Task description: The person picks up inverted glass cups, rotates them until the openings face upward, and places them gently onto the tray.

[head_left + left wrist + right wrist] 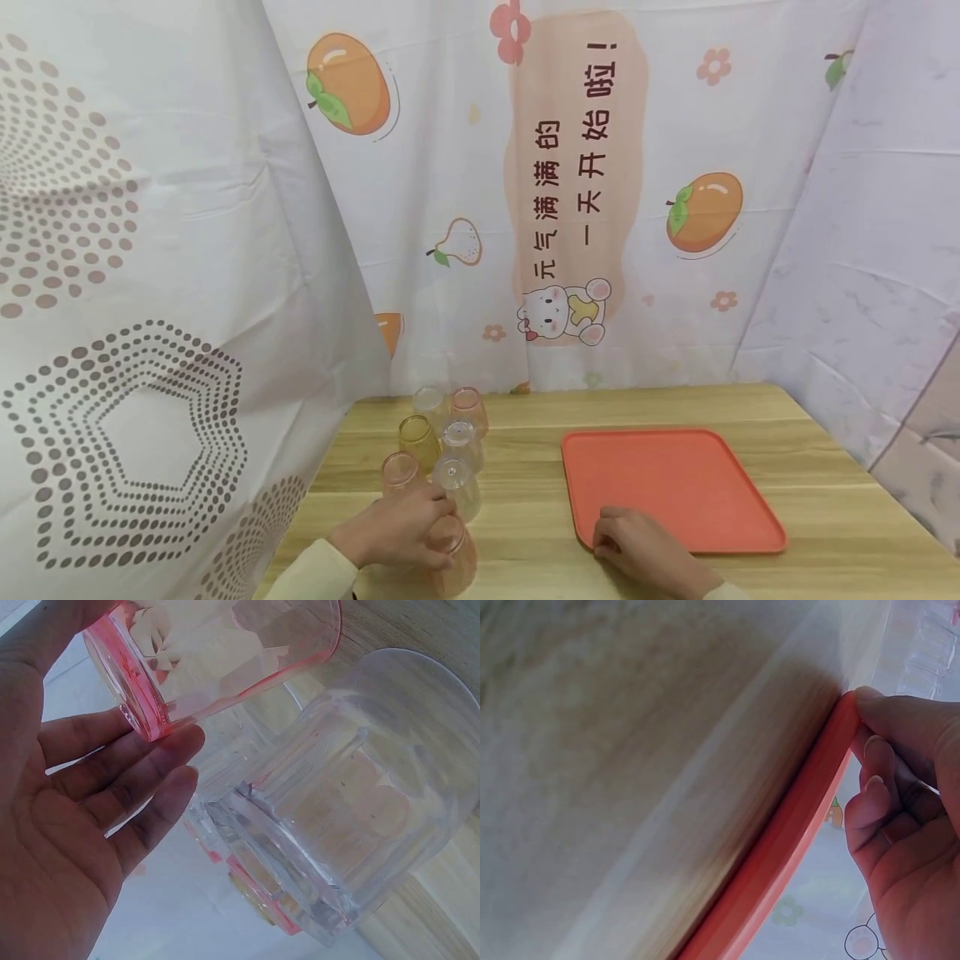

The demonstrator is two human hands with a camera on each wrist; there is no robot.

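Note:
My left hand grips a pink see-through cup near its base. In the left wrist view, that pink cup lies between the thumb side and the fingers. A clear cup stands just beyond it, thick base up. My right hand is at the near left corner of a flat red tray. In the right wrist view, the thumb and curled fingers of the right hand pinch the tray's rim.
Several more cups stand in two rows at the table's left: pink, clear, yellow, and another pink cup at the back. Wood-grain table lies between cups and tray. Printed curtains hang behind and at the sides.

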